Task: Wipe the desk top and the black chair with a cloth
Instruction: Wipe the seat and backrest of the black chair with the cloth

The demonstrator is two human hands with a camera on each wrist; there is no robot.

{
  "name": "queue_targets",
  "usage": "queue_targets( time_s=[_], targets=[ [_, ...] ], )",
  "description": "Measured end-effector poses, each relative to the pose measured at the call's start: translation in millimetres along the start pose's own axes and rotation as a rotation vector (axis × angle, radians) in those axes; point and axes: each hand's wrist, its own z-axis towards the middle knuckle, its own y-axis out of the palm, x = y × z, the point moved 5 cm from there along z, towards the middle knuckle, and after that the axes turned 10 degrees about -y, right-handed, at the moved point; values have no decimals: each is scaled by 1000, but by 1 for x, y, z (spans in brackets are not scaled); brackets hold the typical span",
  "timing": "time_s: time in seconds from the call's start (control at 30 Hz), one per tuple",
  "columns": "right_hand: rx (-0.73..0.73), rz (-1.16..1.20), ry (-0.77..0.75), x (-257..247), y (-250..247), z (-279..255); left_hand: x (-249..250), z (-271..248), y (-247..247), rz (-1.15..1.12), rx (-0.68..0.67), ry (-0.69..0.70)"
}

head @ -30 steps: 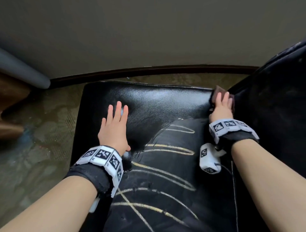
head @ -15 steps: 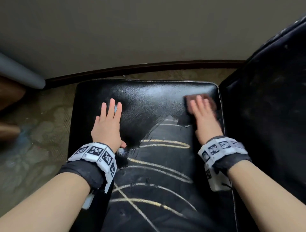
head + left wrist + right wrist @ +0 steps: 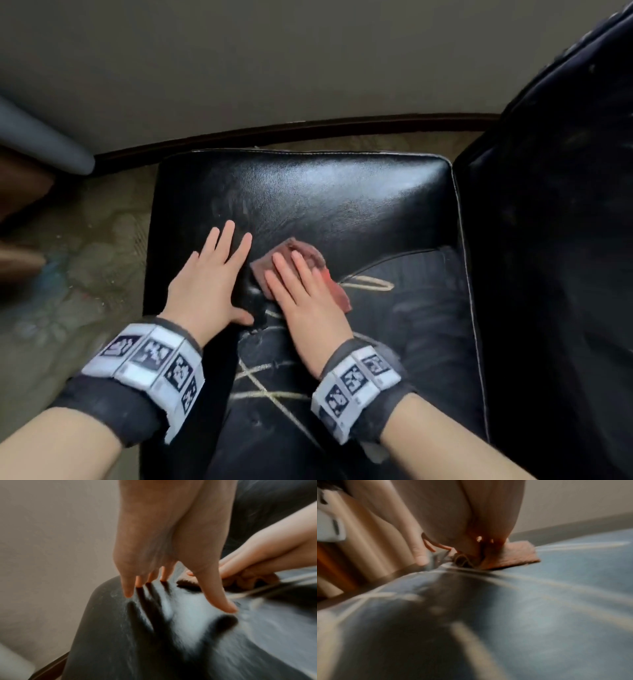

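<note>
The black leather chair seat (image 3: pixel 325 192) fills the middle of the head view, with pale scratch lines and cracks across its near half. A reddish-brown cloth (image 3: pixel 308 257) lies on the seat's middle. My right hand (image 3: pixel 301 287) presses flat on the cloth with straight fingers. In the right wrist view the cloth (image 3: pixel 518 555) shows under that palm. My left hand (image 3: pixel 212 277) lies flat on the seat just left of the cloth, fingers spread; the left wrist view shows its fingertips (image 3: pixel 128 593) touching the leather (image 3: pixel 120 635), with the cloth (image 3: pixel 248 580) beyond.
The chair's black backrest (image 3: pixel 555 240) rises along the right. A dark skirting board (image 3: pixel 274 132) and a grey wall (image 3: pixel 274 61) stand behind the seat. Patterned carpet (image 3: pixel 68 274) lies to the left, with a grey rounded piece (image 3: pixel 44 140) and brown furniture (image 3: pixel 20 185) at far left.
My right hand has slid the cloth leftward from the seat's far right corner by the backrest to the middle, ending beside my left hand. The left hand has stayed flat on the seat.
</note>
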Motion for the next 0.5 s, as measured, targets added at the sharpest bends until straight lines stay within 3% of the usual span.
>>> queue_targets(
  time_s=[0.07,0.2,0.3,0.37,0.5],
  targets=[
    [30,-30,-41,20,-6,-6,-2,-11,8,24,-31,-14],
    [126,-46,211,72,-30,-16,-1,-12,11,-20,-31,-45],
    [61,-15,373,51,-28,-9,0,-11,12,-32,-23,-54],
    [112,-78,283,12,-16,-4,-2,-11,14,-32,-14,-53],
    [-8,-60,-50,-58,29,-14,-3,-13,14,-3,22,-17]
  ],
)
